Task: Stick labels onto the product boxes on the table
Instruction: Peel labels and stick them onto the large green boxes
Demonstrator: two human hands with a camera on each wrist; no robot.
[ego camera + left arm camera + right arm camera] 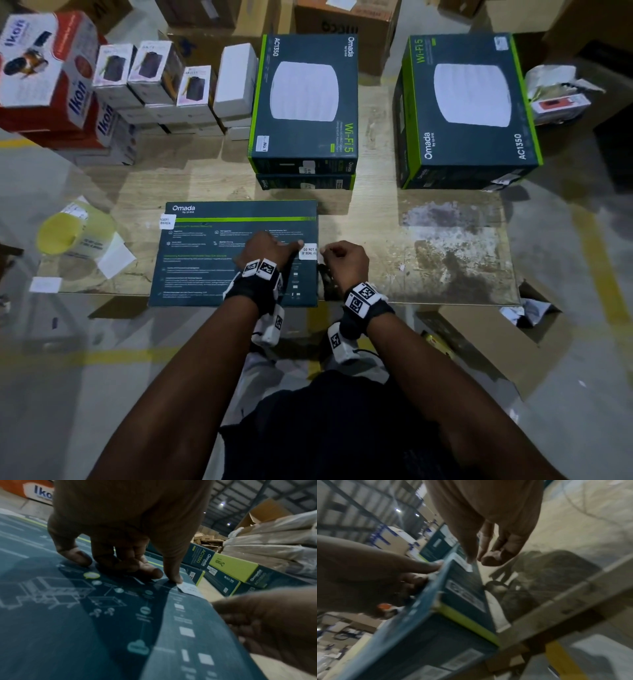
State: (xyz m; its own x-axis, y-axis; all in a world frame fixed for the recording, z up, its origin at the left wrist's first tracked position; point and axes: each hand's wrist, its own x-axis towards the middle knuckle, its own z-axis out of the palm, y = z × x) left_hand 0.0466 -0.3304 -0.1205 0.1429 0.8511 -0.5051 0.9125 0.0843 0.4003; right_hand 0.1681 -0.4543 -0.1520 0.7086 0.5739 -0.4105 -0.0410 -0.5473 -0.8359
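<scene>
The left hand (265, 251) rests on the near box (205, 267), its fingers (175, 574) reaching out so that the forefinger tip presses the inner edge of the white seal label (308, 251) onto the top face, right at the box's right-hand rim; the other fingers sit curled on the cardboard and grip nothing. Just beside it the right hand (344, 262) hovers at the same rim with its fingers (494, 559) loosely curled, one tip down near the label's free end where it hangs over the side; whether it pinches the paper I cannot tell. The box lies flat at the near edge of the wooden counter (445, 246), and another label (167, 221) already sits at its far left corner. The step in hand looks like sealing the right edge: the label is half down. Next, I reckon, the overhanging half needs folding over the rim and rubbing flat onto the side wall. Farther off stand two stacks of boxes (303, 102), and a yellow roll (68, 233) lies to the left.
</scene>
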